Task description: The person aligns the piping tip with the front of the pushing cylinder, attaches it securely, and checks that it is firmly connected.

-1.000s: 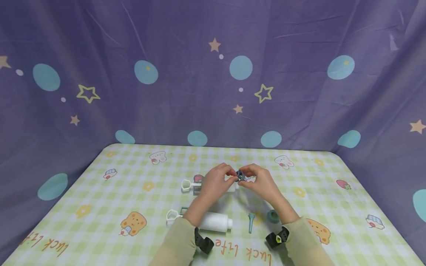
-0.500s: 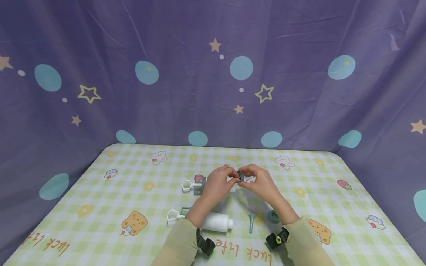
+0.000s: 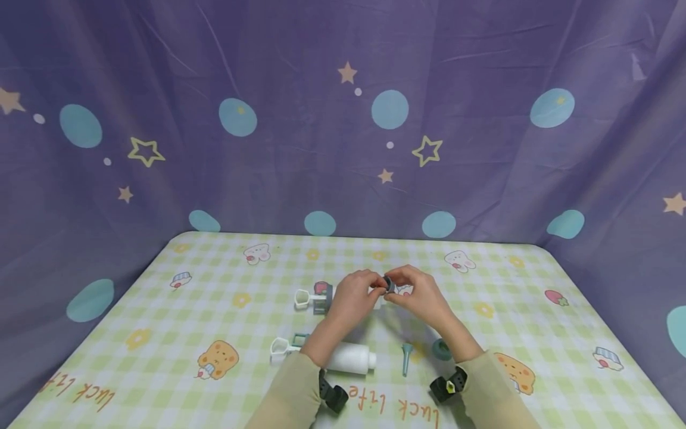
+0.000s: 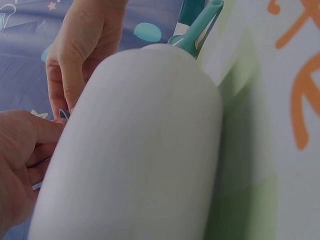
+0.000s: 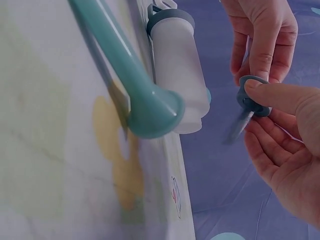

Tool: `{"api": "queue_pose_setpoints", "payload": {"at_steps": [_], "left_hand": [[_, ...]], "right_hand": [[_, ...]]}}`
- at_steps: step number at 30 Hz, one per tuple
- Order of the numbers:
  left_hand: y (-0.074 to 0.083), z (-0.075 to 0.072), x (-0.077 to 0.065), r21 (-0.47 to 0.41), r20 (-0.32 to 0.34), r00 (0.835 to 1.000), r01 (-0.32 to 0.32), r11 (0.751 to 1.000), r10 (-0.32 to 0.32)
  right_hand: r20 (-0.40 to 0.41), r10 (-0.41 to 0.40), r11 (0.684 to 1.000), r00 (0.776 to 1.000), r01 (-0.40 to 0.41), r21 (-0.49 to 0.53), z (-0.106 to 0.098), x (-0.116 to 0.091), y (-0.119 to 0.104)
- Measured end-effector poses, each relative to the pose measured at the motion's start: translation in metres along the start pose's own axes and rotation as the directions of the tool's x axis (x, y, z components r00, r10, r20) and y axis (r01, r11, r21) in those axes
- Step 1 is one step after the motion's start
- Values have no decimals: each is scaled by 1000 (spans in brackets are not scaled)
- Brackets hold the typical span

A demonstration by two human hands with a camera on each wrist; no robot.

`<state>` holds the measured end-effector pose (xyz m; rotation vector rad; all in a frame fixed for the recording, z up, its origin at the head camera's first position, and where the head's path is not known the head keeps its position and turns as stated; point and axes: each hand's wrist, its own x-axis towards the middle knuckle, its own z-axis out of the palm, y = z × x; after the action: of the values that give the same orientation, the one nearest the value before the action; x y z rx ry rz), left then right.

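Note:
Fingertips of my left hand and right hand meet over the middle of the table, pinching a small dark grey-blue round cap between them. In the right wrist view, the right thumb lies on the cap and a blurred narrow tip sticks out below it. Under the left forearm lies a white plunger-type cylinder; it fills much of the left wrist view. Another white cylinder with a grey collar lies farther back, partly hidden by the left hand in the head view.
A teal tapered nozzle lies on the table in front of the hands. Beside it, close to the right wrist, is a teal ring. Both wrists wear black camera mounts. A purple curtain hangs behind the checked tablecloth.
The cap has turned between the fingers, from showing its inner openings to showing more of its rim. Both hands stay in nearly the same place.

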<state>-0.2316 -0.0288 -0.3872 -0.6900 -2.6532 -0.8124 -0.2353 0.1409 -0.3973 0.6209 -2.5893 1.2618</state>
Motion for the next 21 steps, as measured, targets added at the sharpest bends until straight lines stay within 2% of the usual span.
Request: {"api": "queue_pose_setpoints", "payload": {"at_steps": [5, 9, 12, 17, 21], "left_hand": [[-1, 1, -2, -12, 8, 1000, 3, 1000, -3], [-5, 1, 0, 13, -21, 1000, -13, 1000, 13], [-8, 0, 2, 46, -19, 1000, 11, 999, -10], [-14, -3, 5, 86, 62, 995, 72, 994, -77], [-19, -3, 5, 158, 155, 982, 81, 984, -105]], "right_hand": [[10, 4, 1000, 1000, -4, 9, -1, -1, 2], [12, 11, 1000, 1000, -11, 10, -3, -1, 6], [14, 18, 1000, 1000, -18, 0, -6, -1, 11], [18, 18, 1000, 1000, -18, -6, -9, 0, 18], [34, 29, 1000, 999, -29, -9, -11, 1, 21]]}}
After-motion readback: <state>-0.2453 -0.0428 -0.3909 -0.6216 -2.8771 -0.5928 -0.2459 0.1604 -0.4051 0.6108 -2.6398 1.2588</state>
